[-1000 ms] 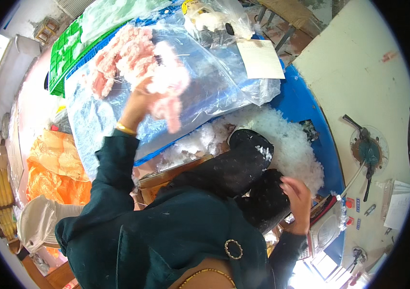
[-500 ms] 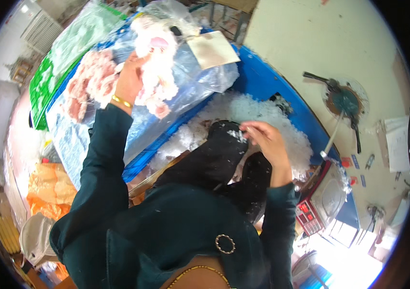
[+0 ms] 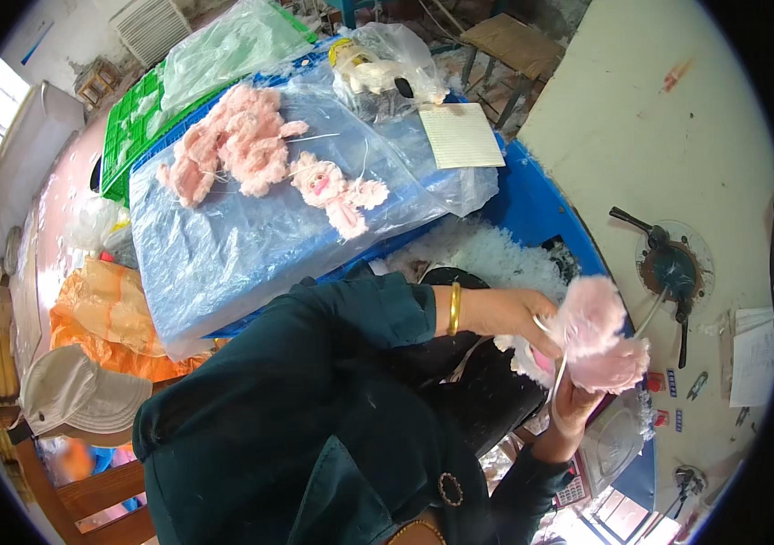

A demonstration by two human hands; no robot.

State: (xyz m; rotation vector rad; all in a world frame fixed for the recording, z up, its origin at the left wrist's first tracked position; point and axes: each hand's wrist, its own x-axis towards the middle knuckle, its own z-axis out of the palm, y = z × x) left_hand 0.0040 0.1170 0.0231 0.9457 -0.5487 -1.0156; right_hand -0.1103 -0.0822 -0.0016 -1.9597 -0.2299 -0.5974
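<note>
A fluffy pink plush toy [image 3: 590, 316] with a paler part and a bright pink patch is held at the right, above my lap. My left hand [image 3: 523, 318], with a gold bangle at the wrist, is closed on its left side. From below, my right hand [image 3: 572, 404] grips it too, its fingers partly hidden by the fur. A white cord [image 3: 559, 381] hangs across the toy between my hands. On the clear plastic sheet [image 3: 214, 263] lie a pink plush rabbit [image 3: 332, 188] and a heap of pink plush pieces [image 3: 251, 136] with loose white threads.
White fibre stuffing [image 3: 487, 254] fills the blue bin [image 3: 532, 195] ahead. A paper sheet [image 3: 461, 136] and a bagged toy [image 3: 378, 73] lie on the plastic. A metal fixture [image 3: 673, 268] stands on the pale table [image 3: 650, 118] at right. A cap [image 3: 83, 391] is at left.
My left hand has moved from over the plastic sheet to the right, near my right hand. Both now grip a pink plush toy. The view has shifted.
</note>
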